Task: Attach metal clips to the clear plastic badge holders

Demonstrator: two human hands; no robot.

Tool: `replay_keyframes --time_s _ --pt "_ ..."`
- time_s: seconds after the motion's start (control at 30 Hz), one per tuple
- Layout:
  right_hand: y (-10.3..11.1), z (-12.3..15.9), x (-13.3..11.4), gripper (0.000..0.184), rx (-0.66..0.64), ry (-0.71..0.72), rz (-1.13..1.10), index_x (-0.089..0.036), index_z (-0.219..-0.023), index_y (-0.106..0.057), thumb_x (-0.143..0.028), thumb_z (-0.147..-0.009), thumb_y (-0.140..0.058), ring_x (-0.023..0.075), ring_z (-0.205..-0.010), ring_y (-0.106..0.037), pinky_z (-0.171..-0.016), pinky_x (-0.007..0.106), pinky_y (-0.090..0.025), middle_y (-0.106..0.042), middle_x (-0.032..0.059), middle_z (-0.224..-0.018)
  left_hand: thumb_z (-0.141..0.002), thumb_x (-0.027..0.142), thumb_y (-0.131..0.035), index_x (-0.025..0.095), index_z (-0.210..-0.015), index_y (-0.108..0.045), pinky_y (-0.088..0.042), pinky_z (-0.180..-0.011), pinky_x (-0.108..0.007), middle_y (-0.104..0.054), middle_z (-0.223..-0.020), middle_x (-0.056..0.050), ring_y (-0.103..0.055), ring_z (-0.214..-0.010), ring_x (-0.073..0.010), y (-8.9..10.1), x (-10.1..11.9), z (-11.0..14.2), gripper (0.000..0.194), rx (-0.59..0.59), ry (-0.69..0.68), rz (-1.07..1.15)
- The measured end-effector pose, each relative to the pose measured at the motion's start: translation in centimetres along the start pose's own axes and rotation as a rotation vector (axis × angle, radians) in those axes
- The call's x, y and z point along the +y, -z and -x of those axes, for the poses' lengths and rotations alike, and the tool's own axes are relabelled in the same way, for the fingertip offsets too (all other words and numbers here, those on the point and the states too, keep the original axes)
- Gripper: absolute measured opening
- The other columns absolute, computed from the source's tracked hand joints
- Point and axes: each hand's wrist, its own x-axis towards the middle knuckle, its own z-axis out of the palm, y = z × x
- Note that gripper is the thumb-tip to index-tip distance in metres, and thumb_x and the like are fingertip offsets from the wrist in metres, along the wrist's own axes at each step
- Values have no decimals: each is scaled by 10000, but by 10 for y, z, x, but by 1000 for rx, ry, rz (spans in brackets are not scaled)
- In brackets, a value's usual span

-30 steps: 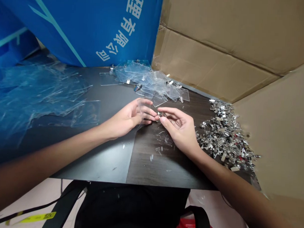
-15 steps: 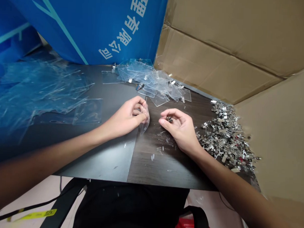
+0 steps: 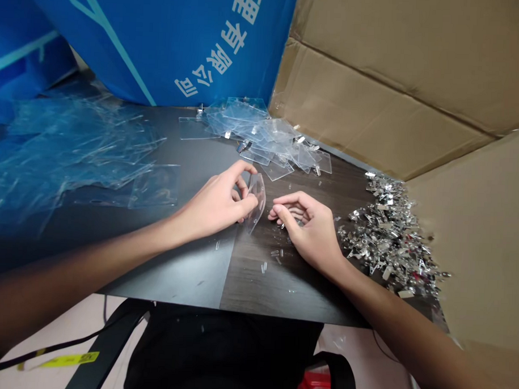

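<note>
My left hand [image 3: 229, 199] pinches a clear plastic badge sleeve [image 3: 256, 201] between thumb and fingers. The sleeve stands on edge and is bowed outward, a short gap away from the other hand. My right hand [image 3: 309, 224] is curled, thumb against the fingertips. A small shiny piece of a metal clip [image 3: 283, 226] shows under its fingers; most of it is hidden. Behind the hands lies a pile of clear sleeves with metal clips on them [image 3: 261, 132]. To the right sits a heap of loose metal clips [image 3: 394, 239].
Many clear sleeves [image 3: 74, 148] spread over the left of the dark table [image 3: 188, 277]. Tiny clear plastic scraps [image 3: 264, 267] lie in front of my hands. A blue printed panel [image 3: 163, 38] and a cardboard wall [image 3: 373, 96] close off the back and right.
My hands have drawn apart, and the clip has left the sleeve's edge with my right hand. The sleeve is now pinched and bowed in my left hand. The view has shifted slightly.
</note>
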Motion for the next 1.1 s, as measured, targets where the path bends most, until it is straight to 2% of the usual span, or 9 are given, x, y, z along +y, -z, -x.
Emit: replay_keyframes --time_s 0.1,0.23,0.43,0.57,0.67,0.8,0.93,1.0,1.1 --pt "1 2 -2 162 -67 10 -23 -205 -1036 -720 -364 -1067 -718 176 -784 -807 -756 339 -657 -823 48 -872 -867 244 -647 255 -1372 -601 -546 -627 -317 -650 -893 26 -701 -609 -156 0 0 0 507 -19 -44 -57" --pt "2 2 -3 246 -168 7 -59 -222 -1028 -651 -434 -1144 -607 138 -708 -754 -682 295 -609 -785 11 -811 -838 245 -650 220 -1111 -617 -474 -612 -305 -645 -947 -10 -608 -645 -136 -1 -1 -2 276 8 -76 -145" --pt "1 0 -6 289 -286 -40 -177 -224 -1030 -625 -497 -1122 -643 121 -640 -709 -602 268 -553 -735 -18 -766 -818 215 -639 226 -1036 -552 -437 -636 -322 -615 -965 -3 -583 -667 -127 -4 -2 -3 235 -5 -98 -116" --pt "0 -1 -7 276 -336 -54 -244 -227 -1048 -611 -492 -1118 -647 114 -641 -692 -618 265 -558 -713 -29 -771 -815 208 -642 229 -1005 -533 -422 -629 -342 -642 -952 5 -540 -622 -116 -4 2 -1 220 8 -91 -142" --pt "0 -1 -7 249 -348 -78 -228 -222 -1056 -621 -458 -1097 -685 117 -667 -710 -651 270 -580 -736 -15 -806 -825 212 -643 236 -1025 -530 -414 -629 -345 -641 -873 22 -530 -627 -130 -4 3 0 231 -10 -80 -135" --pt "-2 0 -4 295 -314 -187 -205 -218 -1024 -638 -495 -1051 -736 143 -653 -748 -633 284 -594 -796 20 -816 -831 236 -656 246 -1088 -532 -426 -675 -350 -582 -805 40 -543 -694 -158 -4 -2 -2 286 -25 -84 -120" --pt "-1 -3 -1 358 -223 -253 -160 -205 -907 -683 -513 -942 -863 137 -593 -705 -593 275 -571 -766 11 -727 -834 260 -671 251 -1151 -519 -449 -720 -348 -543 -892 27 -543 -773 -161 -6 -9 -5 351 -25 -105 -20" --pt "0 -4 -2 349 -201 -235 -156 -201 -869 -698 -480 -895 -906 125 -582 -669 -588 269 -555 -737 -4 -703 -823 261 -684 251 -1177 -501 -461 -725 -339 -524 -956 15 -546 -803 -156 -8 -11 -6 399 -30 -106 59" --pt "0 -5 -4 254 -202 -175 -150 -196 -878 -725 -405 -910 -867 119 -610 -642 -603 268 -535 -719 -8 -724 -822 246 -684 251 -1208 -482 -475 -745 -325 -507 -1029 -3 -557 -842 -149 -11 -12 -5 436 -28 -106 140"
